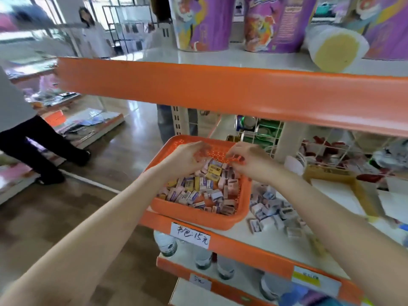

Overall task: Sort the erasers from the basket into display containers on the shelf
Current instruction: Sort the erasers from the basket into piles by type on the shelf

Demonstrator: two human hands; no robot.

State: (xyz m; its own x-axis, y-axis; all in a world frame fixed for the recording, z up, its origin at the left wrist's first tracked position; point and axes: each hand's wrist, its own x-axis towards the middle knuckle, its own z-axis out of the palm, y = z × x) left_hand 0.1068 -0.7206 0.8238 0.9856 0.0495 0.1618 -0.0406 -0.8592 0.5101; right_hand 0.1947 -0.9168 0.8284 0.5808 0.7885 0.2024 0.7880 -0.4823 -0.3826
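Note:
An orange plastic basket stands on the middle shelf, full of small boxed erasers in pink, white and yellow wrappers. Both my hands hover over its far half. My left hand has curled fingers that seem to hold small erasers, blurred. My right hand pinches pink erasers at its fingertips. A loose heap of sorted erasers lies on the shelf just right of the basket.
The orange upper shelf edge hangs close above my hands. A yellowish cardboard box and white wire racks stand to the right. Bottles sit on the shelf below. A person walks in the aisle at left.

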